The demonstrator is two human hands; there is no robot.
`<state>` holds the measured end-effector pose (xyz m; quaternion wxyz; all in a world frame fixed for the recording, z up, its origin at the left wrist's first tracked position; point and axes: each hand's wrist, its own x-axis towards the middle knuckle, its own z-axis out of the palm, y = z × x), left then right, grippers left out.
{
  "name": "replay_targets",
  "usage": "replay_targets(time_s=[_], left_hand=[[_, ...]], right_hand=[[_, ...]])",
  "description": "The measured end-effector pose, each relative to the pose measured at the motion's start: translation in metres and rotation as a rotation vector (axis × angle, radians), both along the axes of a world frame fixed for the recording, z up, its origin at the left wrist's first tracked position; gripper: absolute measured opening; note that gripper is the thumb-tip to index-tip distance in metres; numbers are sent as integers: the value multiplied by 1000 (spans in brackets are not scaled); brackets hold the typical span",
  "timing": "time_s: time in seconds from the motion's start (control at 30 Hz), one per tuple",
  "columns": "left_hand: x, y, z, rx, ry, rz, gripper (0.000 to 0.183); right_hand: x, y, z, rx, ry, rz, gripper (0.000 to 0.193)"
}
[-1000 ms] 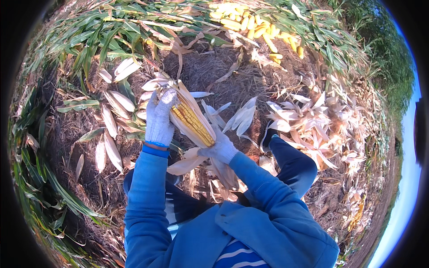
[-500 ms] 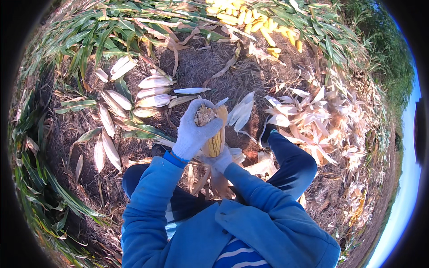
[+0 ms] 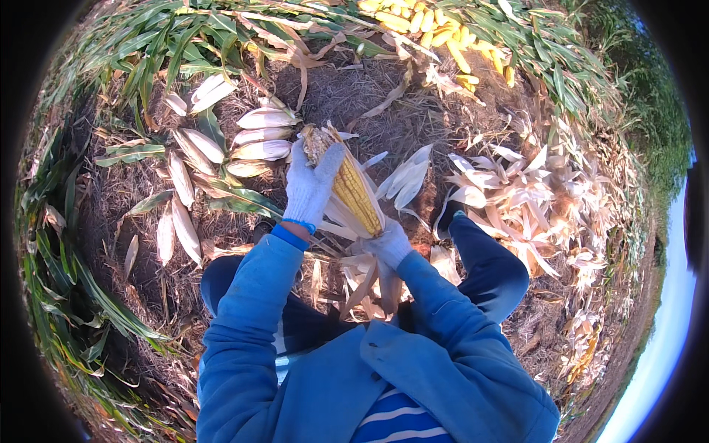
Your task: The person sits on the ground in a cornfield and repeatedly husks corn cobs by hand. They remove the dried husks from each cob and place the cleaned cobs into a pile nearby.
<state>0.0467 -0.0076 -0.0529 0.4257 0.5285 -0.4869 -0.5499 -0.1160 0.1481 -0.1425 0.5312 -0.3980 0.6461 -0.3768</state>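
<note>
An ear of corn (image 3: 355, 193) is held slantwise in front of me, its yellow kernels bare along the upper side and pale husk still around its far edge and underside. My left hand (image 3: 310, 181), in a white knit glove, grips the far end, where a ragged, crumbly tip sticks out past the fingers. Around the near end my right hand (image 3: 389, 242), gloved too, is closed, with dry husk strips (image 3: 377, 279) hanging below it.
Several unhusked ears (image 3: 262, 140) lie at the left on straw-covered soil. Loose husks (image 3: 528, 196) are heaped at the right. Husked yellow ears (image 3: 436, 29) are piled at the far side, with green stalks (image 3: 177, 37) beside them. My bent legs flank the work.
The ear has tilted, so its kernel side now shows at length. My left hand has turned and shifted slightly left; my right hand has moved right and a little farther out.
</note>
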Motion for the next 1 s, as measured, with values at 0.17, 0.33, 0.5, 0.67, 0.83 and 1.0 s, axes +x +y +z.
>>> replay_targets(time_s=[0.17, 0.33, 0.5, 0.67, 0.83, 1.0], left_hand=[[25, -17, -22, 295, 485, -34, 54], [34, -3, -29, 607, 826, -157, 50], [30, 8, -20, 578, 727, -272, 55], [29, 13, -1, 529, 900, -256, 49], [29, 13, 17, 536, 1005, -256, 50], [34, 13, 28, 479, 1084, -269, 58]], right_hand=[[14, 4, 46, -120, 17, 199, 44], [6, 2, 102, -263, 548, 713, 40], [-4, -11, 122, -147, 1082, 892, 39], [-41, -20, 134, -182, 1191, 527, 49], [-66, -60, 142, -180, 1315, 175, 47], [-82, -99, 164, -274, 1376, 101, 58]])
